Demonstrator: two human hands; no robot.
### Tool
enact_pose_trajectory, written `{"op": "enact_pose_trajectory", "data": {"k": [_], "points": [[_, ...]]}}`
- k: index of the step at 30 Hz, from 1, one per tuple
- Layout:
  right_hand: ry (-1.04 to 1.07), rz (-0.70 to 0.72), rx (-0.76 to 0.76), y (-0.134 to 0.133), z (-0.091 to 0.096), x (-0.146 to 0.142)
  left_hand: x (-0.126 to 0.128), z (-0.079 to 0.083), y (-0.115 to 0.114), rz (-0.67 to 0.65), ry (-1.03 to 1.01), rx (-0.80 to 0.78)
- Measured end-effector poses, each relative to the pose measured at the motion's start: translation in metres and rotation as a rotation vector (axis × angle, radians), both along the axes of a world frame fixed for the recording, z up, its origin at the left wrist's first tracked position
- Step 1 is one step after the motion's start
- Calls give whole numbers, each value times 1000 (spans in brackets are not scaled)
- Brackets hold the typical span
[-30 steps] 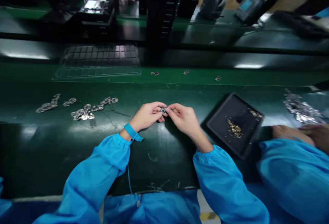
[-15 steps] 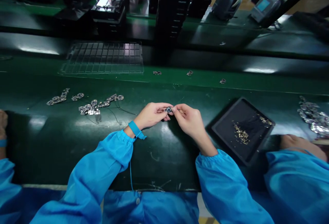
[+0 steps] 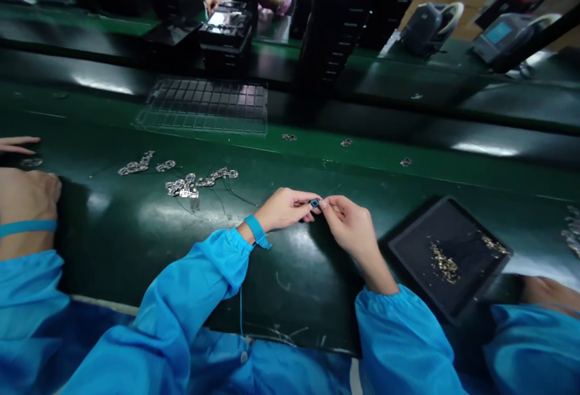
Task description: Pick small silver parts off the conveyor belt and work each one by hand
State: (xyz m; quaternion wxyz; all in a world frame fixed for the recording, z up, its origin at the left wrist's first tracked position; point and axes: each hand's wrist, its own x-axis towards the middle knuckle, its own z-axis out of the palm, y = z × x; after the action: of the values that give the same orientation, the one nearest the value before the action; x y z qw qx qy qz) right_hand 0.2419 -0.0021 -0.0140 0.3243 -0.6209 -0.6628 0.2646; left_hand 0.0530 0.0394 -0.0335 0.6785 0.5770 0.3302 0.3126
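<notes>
Between my two hands, above the dark green bench, is a small circuit board (image 3: 314,203) with a dark square chip on it. My left hand (image 3: 290,208) pinches the board from the left with thumb and fingers. My right hand (image 3: 347,220) is closed at the board's right edge, its thumb and forefinger pressed together; what they hold there is too small to make out. To the left of my hands lie several loose circuit boards (image 3: 181,187), some with thin wires. On the right, a black tray (image 3: 414,244) holds small gold-coloured parts (image 3: 444,262).
A clear compartment tray (image 3: 203,108) lies on the ledge behind, with a few small boards (image 3: 347,142) to its right. Co-workers' arms in blue sleeves are at both sides. Across the bench, a person in pink works beside stacked black trays (image 3: 333,32).
The view has swung left, so things appear further right. At the left edge, a co-worker's hand and arm have come further into view. My hands still hold the board together.
</notes>
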Motion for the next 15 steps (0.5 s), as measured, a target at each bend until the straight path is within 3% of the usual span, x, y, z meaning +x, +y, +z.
{"op": "enact_pose_trajectory", "data": {"k": [5, 9, 12, 15], "points": [[39, -1, -37, -1, -3, 2, 3, -10, 0, 40, -57, 31], [80, -173, 8, 13, -6, 12, 2, -15, 3, 168, -45, 92], [-85, -305, 47, 47, -4, 24, 2, -17, 7, 198, -26, 85], [-304, -359, 26, 98, -1, 27, 1, -18, 9, 156, 6, 98]]}}
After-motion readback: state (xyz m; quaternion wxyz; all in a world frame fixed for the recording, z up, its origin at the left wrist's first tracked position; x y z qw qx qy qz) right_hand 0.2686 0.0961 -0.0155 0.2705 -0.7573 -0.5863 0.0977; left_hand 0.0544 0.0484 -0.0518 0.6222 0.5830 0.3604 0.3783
